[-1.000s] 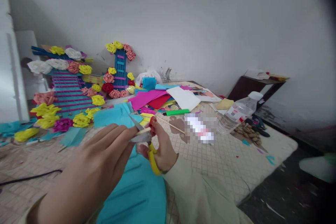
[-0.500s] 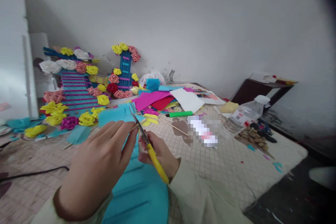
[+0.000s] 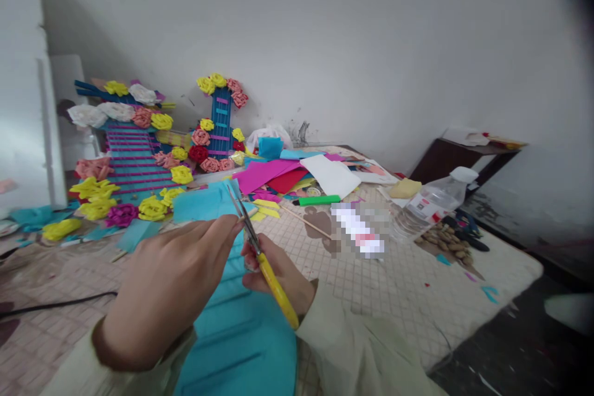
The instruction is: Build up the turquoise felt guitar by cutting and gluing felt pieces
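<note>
My right hand [image 3: 276,269] is closed on scissors [image 3: 273,284] with yellow handles, their blades pointing up and away from me and slightly apart. My left hand [image 3: 174,284] pinches a thin pale stick [image 3: 253,213] between thumb and fingers, right beside the blades. The fingers hide most of that stick. Beneath both hands lies a long teal piece [image 3: 241,334] with a rounded near end and several dark raised strips across it. A sheet of light blue paper [image 3: 199,201] lies just beyond the left hand.
Flower-covered panels [image 3: 132,161] lean at the back left. Coloured paper sheets [image 3: 329,176], a green marker [image 3: 319,200] and a thin wooden stick [image 3: 301,220] lie ahead. To the right stand a plastic bottle [image 3: 429,204] and a peanut pile [image 3: 448,241]. A black cord [image 3: 60,303] crosses the left side.
The scissor blades have parted a little, and both tips now show separately. My left hand has tilted slightly and its fingers sit closer together at the stick.
</note>
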Demonstrator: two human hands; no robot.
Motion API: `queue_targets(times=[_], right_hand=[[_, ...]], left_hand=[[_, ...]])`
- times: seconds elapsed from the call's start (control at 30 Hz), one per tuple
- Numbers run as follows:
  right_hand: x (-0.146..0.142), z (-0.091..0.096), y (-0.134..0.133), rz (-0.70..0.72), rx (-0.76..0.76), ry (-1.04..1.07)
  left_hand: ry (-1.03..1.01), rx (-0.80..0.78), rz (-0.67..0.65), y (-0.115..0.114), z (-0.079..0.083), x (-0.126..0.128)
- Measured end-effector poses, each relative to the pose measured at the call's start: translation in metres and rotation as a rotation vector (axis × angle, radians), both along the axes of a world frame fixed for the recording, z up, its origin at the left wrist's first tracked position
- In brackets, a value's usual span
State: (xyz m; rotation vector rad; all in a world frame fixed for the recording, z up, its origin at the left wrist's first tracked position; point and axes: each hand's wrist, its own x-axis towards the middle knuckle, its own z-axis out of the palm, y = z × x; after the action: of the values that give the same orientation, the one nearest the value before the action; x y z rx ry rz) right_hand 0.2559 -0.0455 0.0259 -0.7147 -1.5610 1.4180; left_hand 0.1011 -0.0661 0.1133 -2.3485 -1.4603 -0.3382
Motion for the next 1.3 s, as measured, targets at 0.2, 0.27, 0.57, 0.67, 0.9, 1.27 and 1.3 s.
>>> queue_targets(times=[0.2, 0.27, 0.57, 0.67, 0.9, 1.27, 1.3], right_hand=[[0.000, -0.002, 0.001, 0.008, 0.008, -0.002], [0.000, -0.001, 0.001, 0.008, 0.005, -0.002], [-0.001, 0.002, -0.001, -0.009, 0.042, -0.027], [-0.001, 0.000, -0.001, -0.024, 0.070, -0.065], [-0.001, -0.001, -0.003, -0.049, 0.073, -0.131], [-0.003, 0.001, -0.007, -0.041, 0.010, -0.046], [-0.003, 0.000, -0.006, -0.044, 0.003, -0.043]], left_hand=[[-0.007, 0.071, -0.045, 0.001, -0.002, -0.002], [-0.005, 0.088, -0.056, 0.000, -0.002, -0.003], [0.044, 0.135, -0.087, 0.002, 0.001, -0.002], [0.054, 0.158, -0.121, 0.003, 0.002, -0.002], [0.096, 0.256, -0.275, 0.001, 0.008, -0.002], [0.104, 0.251, -0.285, 0.004, 0.012, -0.005], [0.105, 0.209, -0.252, 0.004, 0.011, -0.004]])
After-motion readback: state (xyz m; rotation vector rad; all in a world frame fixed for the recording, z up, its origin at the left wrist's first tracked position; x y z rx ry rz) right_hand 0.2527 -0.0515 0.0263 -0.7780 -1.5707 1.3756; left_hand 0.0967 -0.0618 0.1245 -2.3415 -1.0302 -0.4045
